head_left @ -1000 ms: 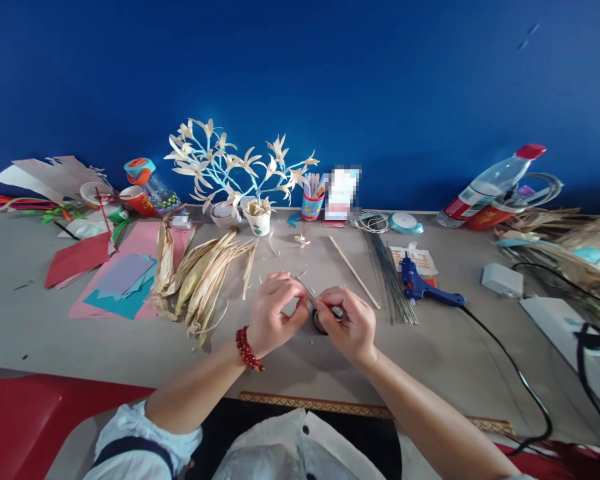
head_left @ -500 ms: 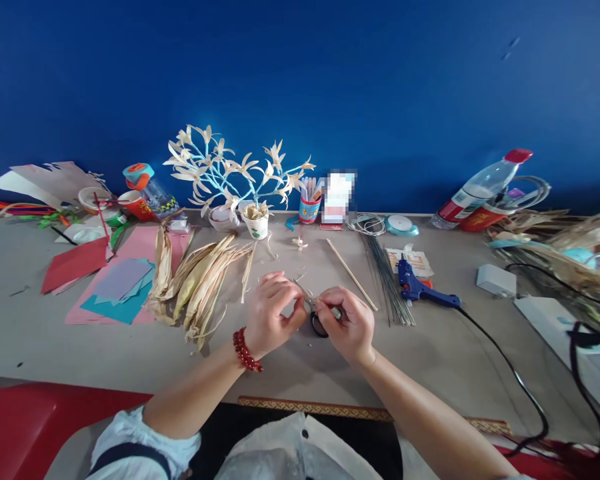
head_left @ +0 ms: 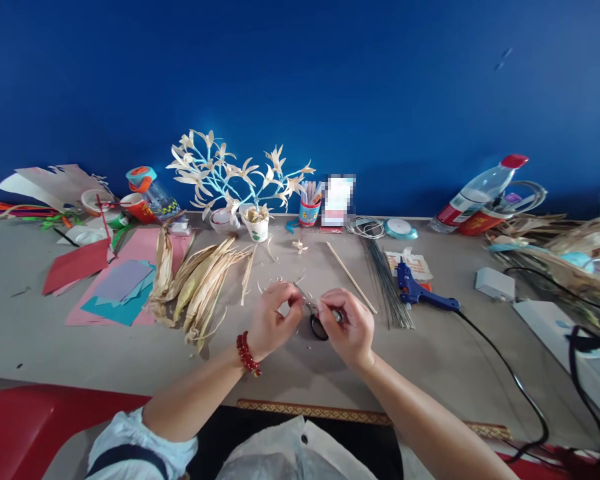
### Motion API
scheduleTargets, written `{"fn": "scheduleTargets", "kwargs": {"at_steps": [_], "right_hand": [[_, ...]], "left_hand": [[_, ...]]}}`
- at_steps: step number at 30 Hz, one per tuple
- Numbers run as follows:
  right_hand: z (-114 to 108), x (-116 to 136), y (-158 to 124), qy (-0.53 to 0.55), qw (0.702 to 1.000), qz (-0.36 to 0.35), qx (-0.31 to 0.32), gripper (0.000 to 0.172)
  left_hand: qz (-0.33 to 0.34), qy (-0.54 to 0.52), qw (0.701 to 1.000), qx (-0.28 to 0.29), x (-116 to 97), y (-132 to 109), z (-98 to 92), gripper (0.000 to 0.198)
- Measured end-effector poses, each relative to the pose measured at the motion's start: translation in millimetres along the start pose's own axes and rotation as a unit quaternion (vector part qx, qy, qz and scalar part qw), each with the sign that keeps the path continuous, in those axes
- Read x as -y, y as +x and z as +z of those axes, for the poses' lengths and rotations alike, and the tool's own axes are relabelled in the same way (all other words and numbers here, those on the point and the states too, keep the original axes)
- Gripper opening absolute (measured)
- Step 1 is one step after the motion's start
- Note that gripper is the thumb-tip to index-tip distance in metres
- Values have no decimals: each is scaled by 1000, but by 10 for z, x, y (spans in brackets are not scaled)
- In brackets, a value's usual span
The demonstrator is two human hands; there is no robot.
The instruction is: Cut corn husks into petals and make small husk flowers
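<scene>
My left hand, with a red bead bracelet at the wrist, is pinched at thumb and forefinger over the table. Close to its right my right hand is pinched too, fingertips turned toward the left. Whatever either pinch holds is too small to make out. A pair of scissors with black handles shows between and below the hands, blades toward the back left; my right fingers partly cover it. Small pale scraps lie just beyond my left hand. Farther back is a small husk flower.
Dried corn husks and coloured paper lie left. Behind stands a potted husk-flower plant. To the right are a thin stick, wires, a blue glue gun with its cord, and a tilted bottle.
The fingers of my left hand have curled down and closed more. My right hand has hardly moved. The whole view has shifted slightly.
</scene>
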State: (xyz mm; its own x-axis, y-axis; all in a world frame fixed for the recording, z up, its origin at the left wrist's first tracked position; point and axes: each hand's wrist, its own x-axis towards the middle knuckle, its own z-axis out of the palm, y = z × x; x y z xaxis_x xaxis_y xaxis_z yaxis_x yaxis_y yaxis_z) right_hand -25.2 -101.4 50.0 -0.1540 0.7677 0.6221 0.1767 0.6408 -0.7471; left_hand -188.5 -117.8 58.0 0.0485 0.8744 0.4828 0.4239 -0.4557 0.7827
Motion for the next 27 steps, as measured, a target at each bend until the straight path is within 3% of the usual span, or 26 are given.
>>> {"fn": "scheduleTargets", "kwargs": {"at_steps": [3,6,11,18,24,27], "right_hand": [[-13,-16,-1,13,999,31,-26,8],[10,-19,-22,21,999,30,2,7],[46,4,-38,19,999,12,32,8],[-5,-27,-4,36,998,43,-36,9],[65,-38,-63,41,998,33,26,9],[59,-32,-60,36,998,31,32,9]], "left_hand": [[-24,-41,999,-8,9,-4,-17,15],[-8,-68,997,18,-47,-21,-1,6],[1,-53,999,14,-52,-51,57,13],[-35,-69,997,-11,31,-42,11,13],[10,-45,999,-4,-51,-54,58,4],[11,-34,999,-10,-4,-54,82,8]]}}
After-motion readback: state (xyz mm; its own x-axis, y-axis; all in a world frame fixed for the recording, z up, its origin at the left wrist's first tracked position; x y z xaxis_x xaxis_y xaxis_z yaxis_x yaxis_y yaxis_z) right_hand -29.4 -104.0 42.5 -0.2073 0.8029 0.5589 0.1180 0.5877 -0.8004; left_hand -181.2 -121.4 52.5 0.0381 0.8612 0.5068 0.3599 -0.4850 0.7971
